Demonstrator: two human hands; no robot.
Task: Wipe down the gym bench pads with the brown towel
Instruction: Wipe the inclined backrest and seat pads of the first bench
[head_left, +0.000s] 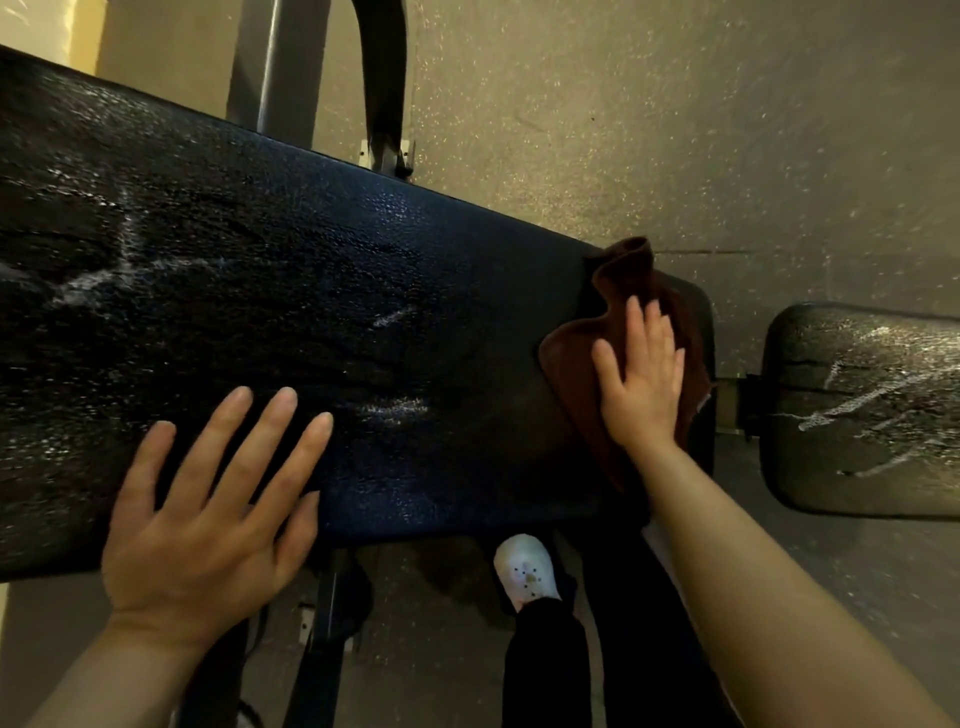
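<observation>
Head view, looking down over a gym bench. The long black pad (291, 291) ran across the frame from upper left to right, its textured surface cracked and streaked with white wet marks. A second, smaller black pad (862, 410) sat just beyond its right end, apart from it across a narrow gap, also streaked white.

The brown towel (587, 358) lay bunched at the right end of the long pad, one fold standing up at its far edge. The right hand (644, 374) pressed flat on top of the towel, fingers (636, 322) straight and close together, not curled around the cloth.

The left hand (208, 514) rested palm down on the near edge of the long pad, well apart from the towel, fingers (270, 421) spread wide and straight, holding nothing.

Below the pad's near edge, a white shoe (527, 569) and dark trouser leg (545, 660) showed on the speckled floor (675, 130). Grey metal frame (280, 67) stood behind the long pad.
</observation>
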